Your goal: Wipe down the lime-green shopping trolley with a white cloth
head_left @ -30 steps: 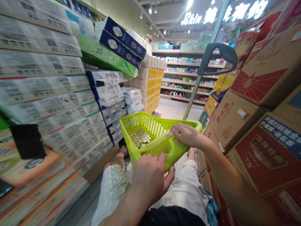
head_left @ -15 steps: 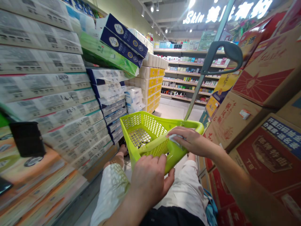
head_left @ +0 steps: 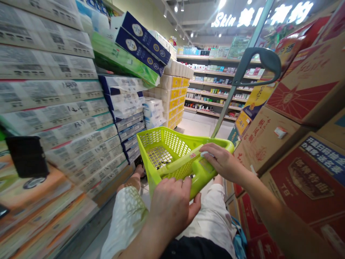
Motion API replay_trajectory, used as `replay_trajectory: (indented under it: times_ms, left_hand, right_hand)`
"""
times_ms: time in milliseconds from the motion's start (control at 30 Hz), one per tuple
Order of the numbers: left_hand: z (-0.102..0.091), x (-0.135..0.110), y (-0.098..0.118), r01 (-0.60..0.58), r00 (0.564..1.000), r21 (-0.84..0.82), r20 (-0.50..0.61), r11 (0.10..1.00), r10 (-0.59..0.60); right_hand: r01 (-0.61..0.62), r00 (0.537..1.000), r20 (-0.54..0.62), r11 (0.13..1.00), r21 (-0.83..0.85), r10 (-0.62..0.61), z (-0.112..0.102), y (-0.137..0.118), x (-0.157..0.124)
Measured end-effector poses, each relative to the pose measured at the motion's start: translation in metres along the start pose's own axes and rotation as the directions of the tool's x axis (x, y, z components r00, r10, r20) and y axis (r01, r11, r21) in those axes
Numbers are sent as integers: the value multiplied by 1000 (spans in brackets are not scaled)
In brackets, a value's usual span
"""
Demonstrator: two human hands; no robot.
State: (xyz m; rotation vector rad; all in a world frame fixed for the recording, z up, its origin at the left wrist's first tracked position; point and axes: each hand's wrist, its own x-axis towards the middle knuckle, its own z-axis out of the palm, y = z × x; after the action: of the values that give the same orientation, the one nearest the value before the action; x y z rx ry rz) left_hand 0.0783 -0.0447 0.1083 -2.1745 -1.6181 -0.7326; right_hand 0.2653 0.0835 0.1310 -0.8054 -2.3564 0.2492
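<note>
Lime-green basket sits over your knees, tilted, its mesh floor showing with nothing visible in it. Its near edge is in your hands; its far end points down the aisle.

Your left hand grips the near rim from below: fingers curled over the edge, thumb out to the right against the plastic. Closed firmly on the basket.

Your right hand lies on the green folded handle bar at the right corner. Fingers are bent down on a small white piece pressed to the bar; it looks like a wipe or a bit of paper, but it's mostly hidden under the fingers, so can't tell which. A small red-and-white sticker sits on the bar just left of your fingertips.

The grey pull handle rises on its pole from behind the basket's right side, well above both hands.

You're seated in white shorts, with one bare foot visible below the basket's left edge.

Left: stacked tissue packs, with blue boxes leaning on top. Right: brown and red cardboard cartons, close beside your forearm. Far end: lit store shelves under a glowing sign.
</note>
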Motion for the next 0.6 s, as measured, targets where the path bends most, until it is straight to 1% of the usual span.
replay_trajectory:
  times_ms: [67,133,200,267,333,400,433,467,533,567,600]
  left_hand:
    - [0,0,-1,-1,1000,-7,-10,1000,1]
    - [0,-1,-2,-5,1000,-11,-18,1000,5]
    - [-1,-1,-3,-12,1000,-9,-24,1000,12]
    - [-1,-1,-3,-19,999,0,-31,1000,19]
    - [-1,-2,-4,-26,999,12,-38,1000,27]
    - [-1,-2,-4,-33,998,23,-46,999,34]
    - [-1,-2,-4,-35,998,26,-51,999,37]
    - [-1,-2,-4,-37,998,29,-56,999,38]
    - [-1,-1,-3,-35,997,30,-62,999,37]
    - [-1,-1,-3,-33,998,29,-61,999,35]
    - [-1,-1,-3,-32,998,26,-58,999,33]
  right_hand:
    - [86,996,6,996,32,-86,9,-17,-11]
    - [134,991,-20,991,-15,-134,18,-33,-22]
    - [158,985,-69,987,-44,-161,23,-36,-30]
    - [136,980,-141,990,-46,-141,22,-25,-35]
    - [52,969,-237,998,-47,-61,17,-6,-36]
    - [-69,938,-343,997,-44,49,14,9,-37]
    - [-115,916,-389,993,-36,92,14,11,-38]
    - [-143,896,-428,989,-28,117,17,10,-39]
    - [-132,875,-473,991,-27,104,27,-3,-45]
    - [-96,874,-481,995,-40,65,34,-12,-48]
    - [-53,885,-464,997,-57,20,41,-20,-51]
